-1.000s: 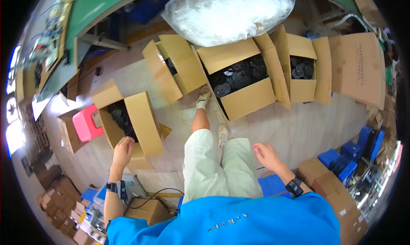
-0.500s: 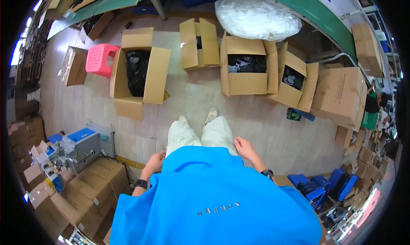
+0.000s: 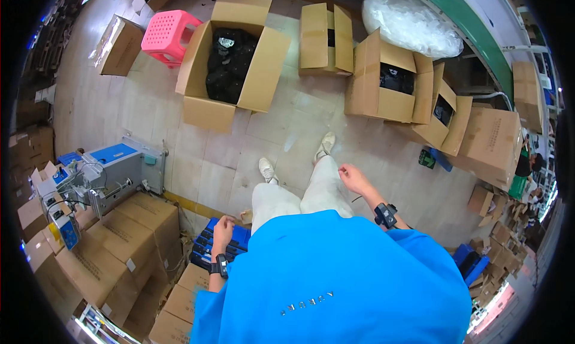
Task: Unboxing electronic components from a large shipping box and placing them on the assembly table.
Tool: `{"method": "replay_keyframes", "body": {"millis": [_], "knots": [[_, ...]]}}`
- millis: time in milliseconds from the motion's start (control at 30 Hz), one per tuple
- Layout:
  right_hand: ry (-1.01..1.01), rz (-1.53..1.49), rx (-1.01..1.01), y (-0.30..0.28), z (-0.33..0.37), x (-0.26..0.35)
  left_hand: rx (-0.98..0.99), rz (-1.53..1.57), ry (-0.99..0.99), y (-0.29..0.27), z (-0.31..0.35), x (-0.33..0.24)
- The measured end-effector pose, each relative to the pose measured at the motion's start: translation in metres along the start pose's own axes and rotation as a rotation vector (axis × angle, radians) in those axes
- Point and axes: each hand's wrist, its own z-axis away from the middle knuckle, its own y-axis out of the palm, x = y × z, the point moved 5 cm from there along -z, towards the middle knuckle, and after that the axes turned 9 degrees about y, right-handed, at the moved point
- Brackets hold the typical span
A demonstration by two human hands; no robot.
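Note:
My left hand (image 3: 223, 231) hangs beside my left thigh, its fingers loosely curled with nothing in them. It passes over a stack of blue and black crates (image 3: 241, 236) and does not visibly grip any of it. My right hand (image 3: 354, 180) is held out past my right thigh above the floor, fingers curled in and holding nothing. A dark band with a small device (image 3: 385, 215) sits on my right wrist, and a similar device (image 3: 221, 265) is on my left. Ahead stands an open carton (image 3: 263, 68) with black bags (image 3: 229, 74) inside.
A pink stool (image 3: 168, 35) touches that carton's left. More open cartons (image 3: 374, 74) line the right, beside a clear plastic bundle (image 3: 410, 23) and a green-edged bench (image 3: 479, 38). A metal machine (image 3: 120, 167) and stacked boxes (image 3: 123, 239) stand at left.
I have stepped and turned slightly left; the cartons and stool now lie farther up and right in view. Both hands stay low and hold nothing. The blue crates have come into view by my left hand.

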Motion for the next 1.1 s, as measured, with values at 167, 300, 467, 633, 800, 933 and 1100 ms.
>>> {"method": "replay_keyframes", "body": {"millis": [167,300,467,633,800,933,1100], "knots": [[-0.029,0.018,-0.035,0.007,-0.030,0.014,-0.032,0.111,-0.125,-0.002,0.012,0.062],[0.102,-0.106,-0.062,-0.001,-0.070,-0.019,0.067,0.150,-0.203,0.021,0.029,0.073],[0.267,-0.311,-0.142,0.005,-0.177,-0.073,0.056,0.360,-0.370,0.037,0.045,0.063],[0.304,-0.367,-0.235,0.024,-0.290,-0.108,0.104,0.335,-0.463,0.052,0.034,0.037],[0.309,-0.362,-0.406,0.071,-0.422,-0.186,0.283,0.145,-0.593,0.021,-0.004,0.058],[0.446,-0.374,-0.445,0.132,-0.545,-0.253,0.118,0.126,-0.707,0.007,-0.065,0.064],[0.493,-0.398,-0.602,0.207,-0.637,-0.363,0.047,-0.030,-0.750,-0.002,-0.181,0.048]]}}
